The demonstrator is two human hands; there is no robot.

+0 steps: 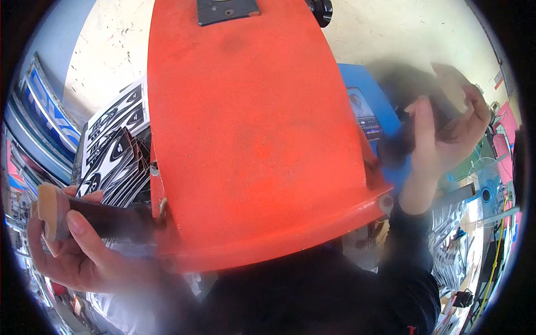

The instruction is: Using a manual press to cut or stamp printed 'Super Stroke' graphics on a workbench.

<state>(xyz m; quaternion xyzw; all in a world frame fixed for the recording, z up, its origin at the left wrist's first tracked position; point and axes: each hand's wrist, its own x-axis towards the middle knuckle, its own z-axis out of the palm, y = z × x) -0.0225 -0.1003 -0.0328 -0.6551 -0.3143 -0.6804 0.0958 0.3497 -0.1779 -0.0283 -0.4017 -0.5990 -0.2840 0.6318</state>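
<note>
A large red machine cover (251,123) fills the middle of the head view, close in front of me. At lower left, my left hand (95,259) is closed around a dark bar-like handle (114,219) with a tan end piece (53,212); the handle runs toward the cover's left side. To the right, my right hand (441,142) is raised, its fingers curled around a similar dark piece (410,97) with a tan end (451,92). That piece is blurred, and where it meets the machine cannot be made out.
Printed black-and-white sheets (114,151) lie stacked left of the cover. Blue-and-white curved panels (50,114) stand at far left. Behind the cover's right edge is a blue panel with a screen (365,120). A fan (484,192) stands at right, and a black knob (322,11) sticks out at top.
</note>
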